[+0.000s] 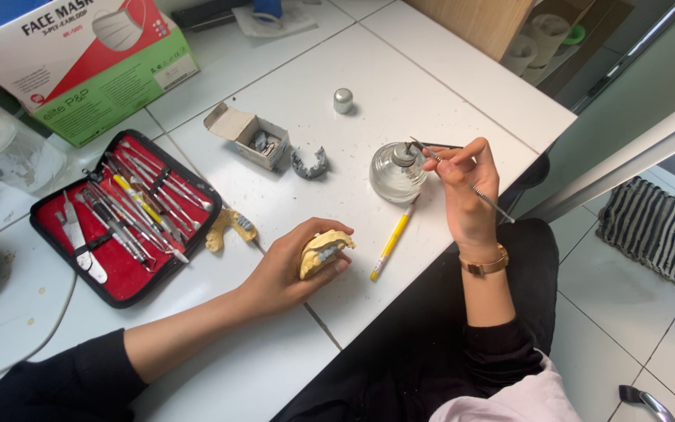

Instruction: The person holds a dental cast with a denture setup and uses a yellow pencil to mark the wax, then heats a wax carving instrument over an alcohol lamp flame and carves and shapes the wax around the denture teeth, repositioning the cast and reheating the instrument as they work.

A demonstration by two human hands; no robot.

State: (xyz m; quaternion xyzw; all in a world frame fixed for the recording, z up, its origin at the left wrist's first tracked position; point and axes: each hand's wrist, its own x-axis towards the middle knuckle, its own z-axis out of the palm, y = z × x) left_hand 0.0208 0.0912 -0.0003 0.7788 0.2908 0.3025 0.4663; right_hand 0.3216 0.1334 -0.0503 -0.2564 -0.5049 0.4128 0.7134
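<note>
My left hand [287, 270] rests on the white tiled table [400, 86] and grips a yellow dental cast [320, 252] with a grey part in it. My right hand [466, 195] holds a thin metal instrument [494, 205] like a pen. Its tip reaches the wick cap of a round glass spirit lamp [397, 173]. A yellow pencil [391, 243] lies on the table between my two hands.
An open red-lined black case [123, 215] of several metal tools lies at left, with another yellow cast [228, 227] beside it. A small open cardboard box [248, 134], a grey cast [309, 165], a metal cap [343, 100] and a face mask box [80, 62] stand further back. The table edge runs beside my right arm.
</note>
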